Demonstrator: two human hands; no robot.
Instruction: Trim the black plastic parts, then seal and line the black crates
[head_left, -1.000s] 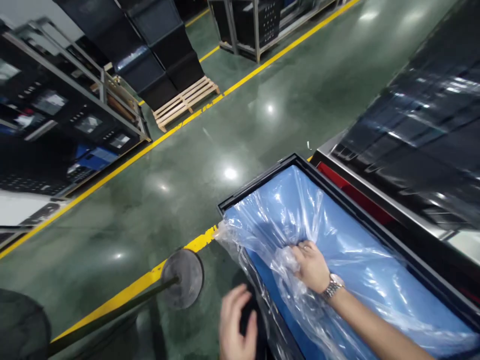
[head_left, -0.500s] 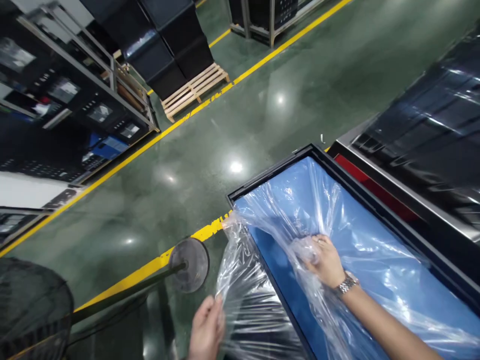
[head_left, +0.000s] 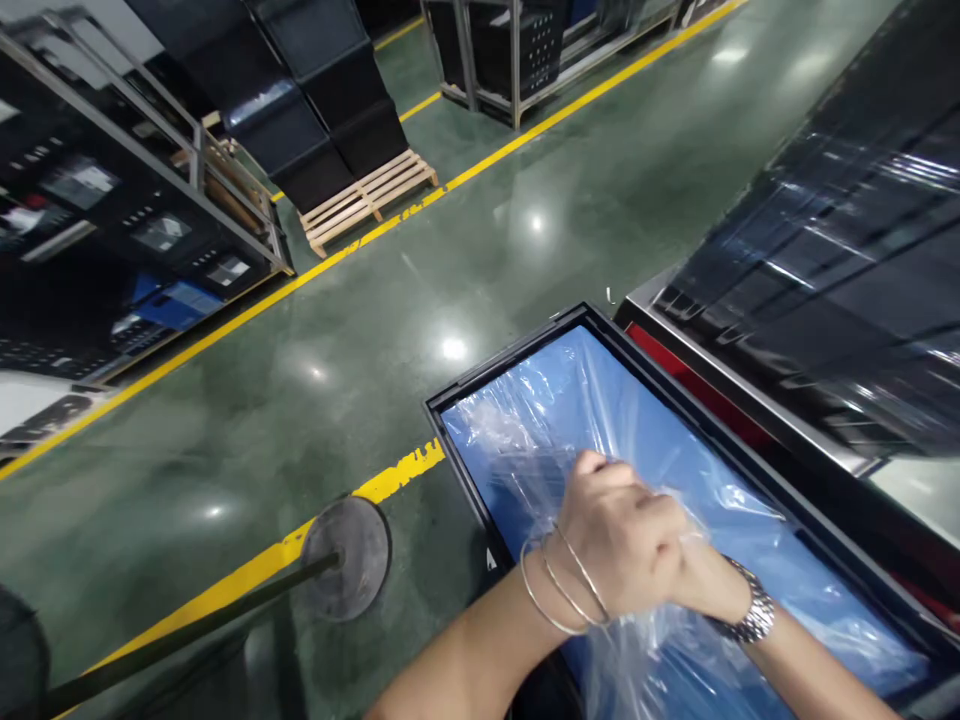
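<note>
A black-rimmed crate (head_left: 517, 352) with a blue inside stands low in front of me, lined with a clear plastic film (head_left: 525, 440). My left hand (head_left: 619, 540), thin bangles on its wrist, is closed in a fist round a bunch of that film above the crate. My right hand (head_left: 709, 580), a metal watch on its wrist, lies right behind the left hand and is mostly covered by it; its fingers are pressed into the same bunched film.
Green glossy floor with yellow lines (head_left: 225, 335). A round-based stanchion post (head_left: 346, 556) lies left of the crate. A wooden pallet (head_left: 367, 200) with black bins stands at the back, metal racks (head_left: 135, 200) to the left. Film-wrapped black crates (head_left: 832, 260) are on the right.
My left hand came up from the film hanging outside the crate's left edge and now meets my right hand over the crate. The loose film has been gathered into the crate.
</note>
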